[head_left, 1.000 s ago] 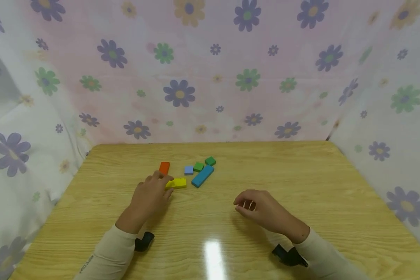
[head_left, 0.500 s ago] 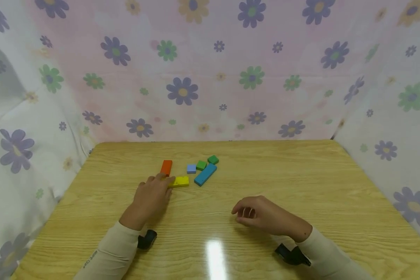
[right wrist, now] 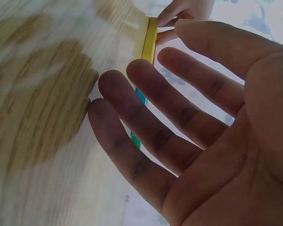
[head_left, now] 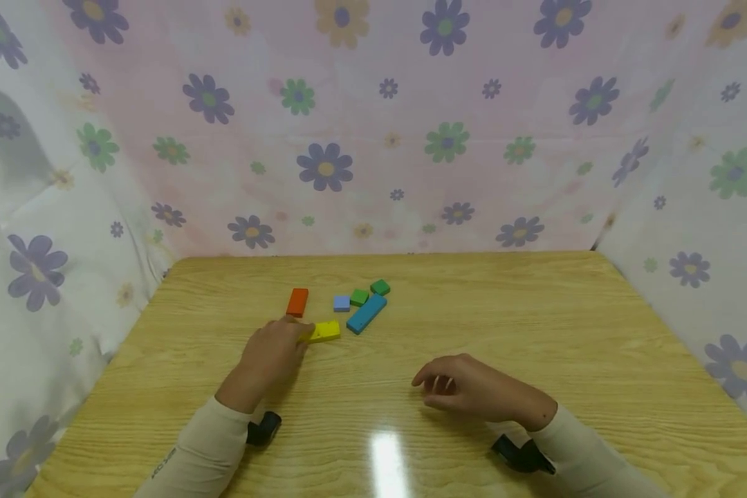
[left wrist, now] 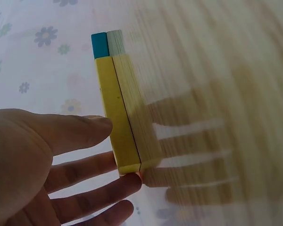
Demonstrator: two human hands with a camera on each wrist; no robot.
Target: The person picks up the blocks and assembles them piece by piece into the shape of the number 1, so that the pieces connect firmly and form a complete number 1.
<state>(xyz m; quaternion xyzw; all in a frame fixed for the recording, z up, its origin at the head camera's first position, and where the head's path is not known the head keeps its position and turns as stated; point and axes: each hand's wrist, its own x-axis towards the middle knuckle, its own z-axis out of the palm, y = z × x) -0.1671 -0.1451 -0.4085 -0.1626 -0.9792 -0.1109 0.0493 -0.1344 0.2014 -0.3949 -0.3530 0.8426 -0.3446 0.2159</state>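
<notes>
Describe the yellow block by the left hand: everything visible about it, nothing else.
The yellow block is a flat, elongated rectangular piece, apparently painted wood, with a plain matte surface. It lies flat on the wooden table, its long side running roughly left to right, just in front of the orange block and left of the long blue block. The left hand touches its near-left end with straight fingertips; its grip is not clearly closed.

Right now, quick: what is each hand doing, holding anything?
Left hand: open, straight fingertips touching the end of the yellow block, not gripping it.
Right hand: open, fingers relaxed, holding nothing, above the table.
</notes>
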